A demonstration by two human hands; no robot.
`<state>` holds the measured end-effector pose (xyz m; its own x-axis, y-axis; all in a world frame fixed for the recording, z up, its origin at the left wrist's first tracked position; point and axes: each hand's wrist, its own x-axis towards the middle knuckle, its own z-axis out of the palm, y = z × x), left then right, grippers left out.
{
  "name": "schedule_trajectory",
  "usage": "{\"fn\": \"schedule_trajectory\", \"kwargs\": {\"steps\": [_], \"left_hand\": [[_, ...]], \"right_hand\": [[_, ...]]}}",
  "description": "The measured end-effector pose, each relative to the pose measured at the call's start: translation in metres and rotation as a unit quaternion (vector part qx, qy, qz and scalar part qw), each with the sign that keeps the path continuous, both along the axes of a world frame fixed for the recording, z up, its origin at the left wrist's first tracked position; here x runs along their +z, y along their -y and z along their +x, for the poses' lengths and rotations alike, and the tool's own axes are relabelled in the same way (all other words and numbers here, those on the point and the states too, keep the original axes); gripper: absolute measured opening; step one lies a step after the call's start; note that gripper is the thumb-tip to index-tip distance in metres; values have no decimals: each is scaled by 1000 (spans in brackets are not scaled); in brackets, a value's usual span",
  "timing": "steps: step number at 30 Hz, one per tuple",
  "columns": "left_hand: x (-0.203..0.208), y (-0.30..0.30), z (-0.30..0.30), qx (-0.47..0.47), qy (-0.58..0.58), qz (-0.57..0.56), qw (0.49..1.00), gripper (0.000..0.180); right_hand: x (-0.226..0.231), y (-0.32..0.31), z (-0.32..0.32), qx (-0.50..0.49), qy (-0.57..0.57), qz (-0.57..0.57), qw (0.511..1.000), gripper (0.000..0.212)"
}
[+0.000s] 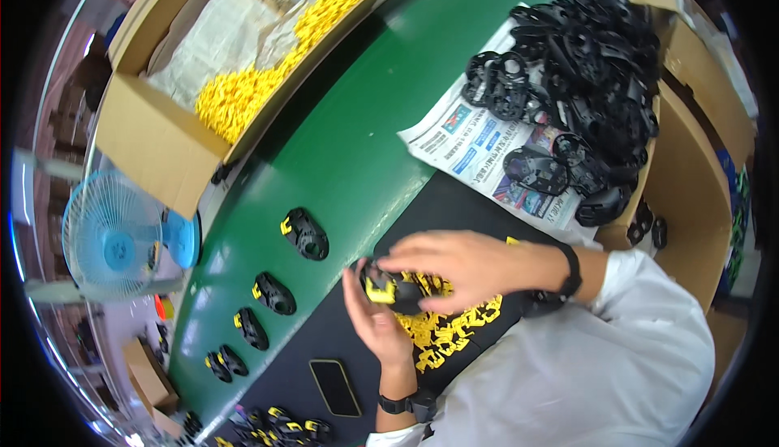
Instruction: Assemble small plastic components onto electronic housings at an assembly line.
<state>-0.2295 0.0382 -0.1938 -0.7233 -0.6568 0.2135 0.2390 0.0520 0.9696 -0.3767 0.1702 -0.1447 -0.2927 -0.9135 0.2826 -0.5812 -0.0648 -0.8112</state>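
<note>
Between my two hands is a black plastic shell (406, 297), shaped like a computer mouse housing, with a yellow plastic clip (380, 291) on its near-left end. My left hand (378, 329) supports the shell from the left, its fingers closed along the side. From above and the right, my right hand (462, 262) grips the same shell, fingers bent over its top and thumb at its lower side. A heap of small yellow clips (454, 333) lies on the black mat (292, 358), just right of the shell and partly hidden by my right hand.
Several finished-looking black shells with yellow clips (306, 234) lie in a row on the green surface (357, 114). A phone (335, 388) rests on the mat. Black shells (584, 66) are piled on newspaper (479, 147) at the right. A cardboard box (154, 139) holds yellow clips; a blue fan (118, 244) stands left.
</note>
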Motion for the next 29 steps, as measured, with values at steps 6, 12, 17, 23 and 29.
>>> {"fn": "schedule_trajectory", "kwargs": {"steps": [6,12,17,23,29], "left_hand": [[0,14,36,97,8,82,992,35],[-12,6,52,48,26,60,997,17],[-10,-3,69,28,25,105,994,19],[-16,-6,53,-131,30,182,974,36],[-6,-9,20,-471,96,403,779,102]], "right_hand": [[-55,86,-66,-222,-112,82,965,54],[-16,41,-73,-281,-142,52,948,53],[31,-88,-83,-332,-215,201,896,60],[5,-117,-81,-216,-291,297,883,65],[55,-73,-41,72,-201,36,976,56]]}}
